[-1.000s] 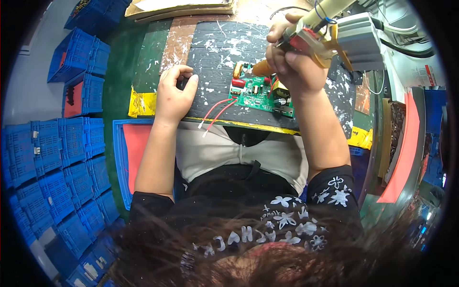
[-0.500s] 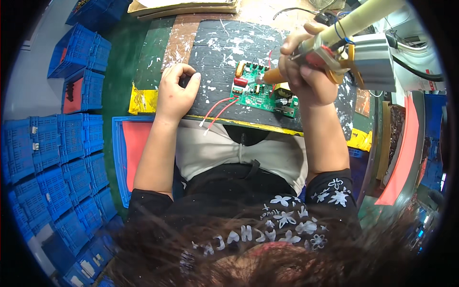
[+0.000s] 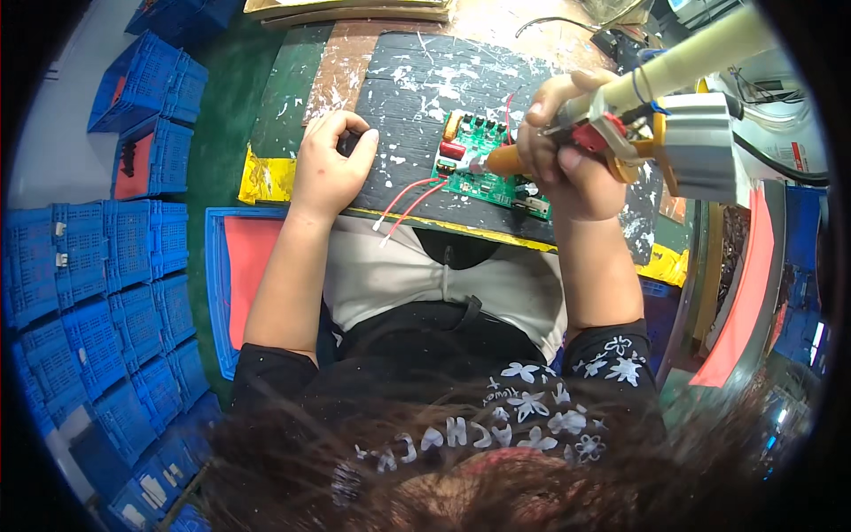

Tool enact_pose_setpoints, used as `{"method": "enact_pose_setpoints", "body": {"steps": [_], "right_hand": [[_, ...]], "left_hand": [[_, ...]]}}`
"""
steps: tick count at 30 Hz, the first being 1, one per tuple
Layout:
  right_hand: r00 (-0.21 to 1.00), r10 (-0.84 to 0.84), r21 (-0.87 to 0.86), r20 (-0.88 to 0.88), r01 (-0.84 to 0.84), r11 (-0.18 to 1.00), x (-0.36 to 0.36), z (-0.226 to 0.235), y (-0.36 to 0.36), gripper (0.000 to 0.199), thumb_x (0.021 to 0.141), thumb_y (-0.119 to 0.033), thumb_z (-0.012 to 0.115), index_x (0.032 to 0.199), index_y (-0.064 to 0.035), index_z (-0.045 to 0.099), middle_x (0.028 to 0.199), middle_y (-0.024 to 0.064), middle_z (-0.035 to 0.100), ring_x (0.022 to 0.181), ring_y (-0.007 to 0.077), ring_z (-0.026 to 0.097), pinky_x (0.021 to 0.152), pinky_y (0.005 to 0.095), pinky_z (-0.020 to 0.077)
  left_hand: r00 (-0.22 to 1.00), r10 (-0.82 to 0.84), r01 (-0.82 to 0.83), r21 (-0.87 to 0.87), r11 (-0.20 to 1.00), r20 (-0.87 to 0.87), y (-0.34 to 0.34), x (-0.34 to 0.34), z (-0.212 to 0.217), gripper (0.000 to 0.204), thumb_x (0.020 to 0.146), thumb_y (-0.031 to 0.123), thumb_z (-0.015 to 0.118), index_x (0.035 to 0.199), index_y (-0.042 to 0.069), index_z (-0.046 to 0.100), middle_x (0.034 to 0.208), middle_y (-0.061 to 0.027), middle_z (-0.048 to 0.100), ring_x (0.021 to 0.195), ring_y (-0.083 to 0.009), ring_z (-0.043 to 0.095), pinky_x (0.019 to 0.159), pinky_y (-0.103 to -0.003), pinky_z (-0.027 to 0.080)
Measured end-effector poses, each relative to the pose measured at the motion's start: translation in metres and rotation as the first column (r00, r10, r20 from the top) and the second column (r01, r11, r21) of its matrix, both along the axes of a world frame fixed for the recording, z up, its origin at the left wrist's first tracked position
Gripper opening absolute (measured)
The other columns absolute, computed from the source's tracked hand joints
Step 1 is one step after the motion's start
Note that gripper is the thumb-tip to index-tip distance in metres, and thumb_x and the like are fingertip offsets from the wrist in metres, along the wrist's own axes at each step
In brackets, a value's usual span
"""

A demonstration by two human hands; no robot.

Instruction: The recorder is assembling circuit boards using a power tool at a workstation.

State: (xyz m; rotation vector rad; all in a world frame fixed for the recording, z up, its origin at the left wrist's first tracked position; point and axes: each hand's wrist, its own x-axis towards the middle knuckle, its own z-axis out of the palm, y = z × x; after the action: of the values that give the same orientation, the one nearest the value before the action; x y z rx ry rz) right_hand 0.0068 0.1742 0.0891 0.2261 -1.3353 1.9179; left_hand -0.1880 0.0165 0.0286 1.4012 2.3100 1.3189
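A green circuit board [image 3: 486,184] with several components lies on the dark, paint-flecked mat in front of me. Two red wires [image 3: 409,191] with pale ends reach from it over the table's front edge. My right hand [image 3: 581,155] grips a glue gun [image 3: 674,71] with a long pale tube, a grey block and an orange nozzle. The nozzle tip is at the board, just below a red component [image 3: 452,150]; contact cannot be made out. Left of the board, my left hand [image 3: 332,164] rests on the table with curled fingers, and no object shows in it.
Yellow tape [image 3: 266,180] covers the table's front corners. Blue crates [image 3: 84,253] stand stacked at the left, and a pink-lined blue bin [image 3: 214,266] sits below the table edge. Cardboard [image 3: 355,11] lies at the back. A black cable [image 3: 771,151] runs at the right.
The glue gun's nozzle has moved toward me over the board, from beside the red component to below it. My left hand keeps its place on the table. The whole view has shifted slightly.
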Motion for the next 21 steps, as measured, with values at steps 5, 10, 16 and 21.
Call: {"method": "enact_pose_setpoints", "body": {"steps": [5,10,16,21], "right_hand": [[1.0,0.01,0.01,-0.016,-0.01,1.0,0.0,0.0,0.002,0.057,0.075,-0.007,0.057,0.128,-0.004,0.038,0.096,0.0184,0.052,0.044,0.0076,0.04,0.046,0.0239,0.0376],[1.0,0.008,-0.019,-0.004,-0.008,1.0,0.001,0.005,-0.007,0.059,0.073,-0.004,0.056,0.129,-0.003,0.035,0.098,0.02,0.054,0.046,0.0079,0.042,0.045,0.0216,0.0378],[1.0,0.012,-0.001,0.015,-0.012,1.0,-0.004,0.003,-0.014,0.059,0.075,-0.003,0.057,0.129,-0.0029,0.033,0.097,0.019,0.055,0.049,0.0078,0.044,0.045,0.0195,0.0386],[0.999,0.031,0.017,-0.013,-0.03,0.999,-0.006,0.001,-0.01,0.059,0.076,-0.004,0.057,0.129,-0.0034,0.033,0.098,0.0195,0.055,0.048,0.0066,0.043,0.045,0.0189,0.038]], "left_hand": [[1.0,0.008,-0.007,-0.024,1.0,0.024,0.0,0.0,0.002,0.01,0.074,0.011,0.065,0.078,0.003,0.06,0.074,-0.0085,0.058,0.072,-0.0229,0.053,0.067,-0.033,0.044],[1.0,-0.003,0.003,0.005,1.0,-0.001,0.0,-0.001,0.001,0.01,0.074,0.011,0.066,0.078,0.003,0.06,0.075,-0.0089,0.06,0.074,-0.0235,0.054,0.069,-0.033,0.045],[1.0,-0.012,0.012,0.012,1.0,-0.019,0.001,-0.001,0.003,0.01,0.073,0.01,0.065,0.077,0.002,0.06,0.077,-0.0097,0.061,0.076,-0.0246,0.056,0.071,-0.033,0.045],[1.0,-0.01,0.011,0.026,1.0,-0.021,-0.001,-0.002,0.002,0.01,0.073,0.01,0.065,0.077,0.002,0.06,0.077,-0.0101,0.061,0.075,-0.0253,0.056,0.071,-0.034,0.046]]}}
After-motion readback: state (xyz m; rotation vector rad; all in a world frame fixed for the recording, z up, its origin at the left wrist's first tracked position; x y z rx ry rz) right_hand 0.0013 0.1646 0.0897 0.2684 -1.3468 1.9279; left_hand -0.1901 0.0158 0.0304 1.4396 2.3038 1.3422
